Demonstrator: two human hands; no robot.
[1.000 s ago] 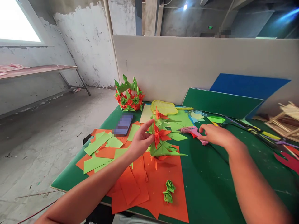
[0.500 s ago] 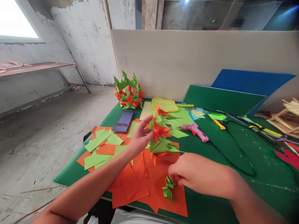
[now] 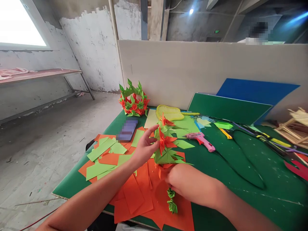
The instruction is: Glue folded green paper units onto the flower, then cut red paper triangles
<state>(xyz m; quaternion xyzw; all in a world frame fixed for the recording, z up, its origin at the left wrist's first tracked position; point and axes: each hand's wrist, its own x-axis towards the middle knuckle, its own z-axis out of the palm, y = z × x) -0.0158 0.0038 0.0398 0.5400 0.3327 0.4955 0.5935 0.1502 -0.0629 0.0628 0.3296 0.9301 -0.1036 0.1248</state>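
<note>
My left hand (image 3: 147,146) grips the left edge of a standing folded-paper crown (image 3: 166,157), green with pointed green leaves and orange paper flowers. My right hand (image 3: 179,176) is curled at the crown's near lower end, beside an orange flower. Its fingertips are turned away, so what they pinch is hidden. Just below that hand, two small folded green paper pieces (image 3: 172,206) lie on an orange paper sheet (image 3: 181,218). A second crown (image 3: 134,104), a full ring of green and orange, stands at the table's far left corner.
Loose green and orange paper pieces (image 3: 101,149) cover the left of the green table (image 3: 231,170). A phone (image 3: 127,130) lies behind them. To the right are a pink glue gun (image 3: 201,141) with its black cord, a yellow cutter (image 3: 226,133) and a wooden stick model (image 3: 293,128).
My right hand has moved left, in against the crown's lower end, away from above the small green pieces. My left hand keeps its grip. The view has tilted up slightly.
</note>
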